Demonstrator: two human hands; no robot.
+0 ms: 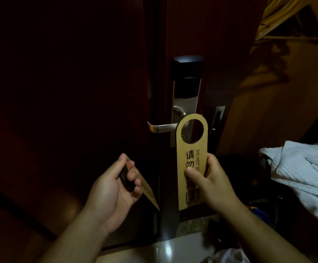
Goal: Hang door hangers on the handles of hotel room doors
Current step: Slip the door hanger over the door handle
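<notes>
door hanger (191, 141) pinched upright in right hand (213, 179), ring before handle (161, 127), left hand (112, 190) gripping spares (148, 190)

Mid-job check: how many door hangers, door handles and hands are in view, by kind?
Tan flat door hangers: 2 (upright hanger, tilted hanger)
Silver lever door handle: 1
Hands: 2 (left hand, right hand)
Total: 5

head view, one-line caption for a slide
Right hand holds a door hanger by the lever handle; left hand grips another hanger.
</notes>
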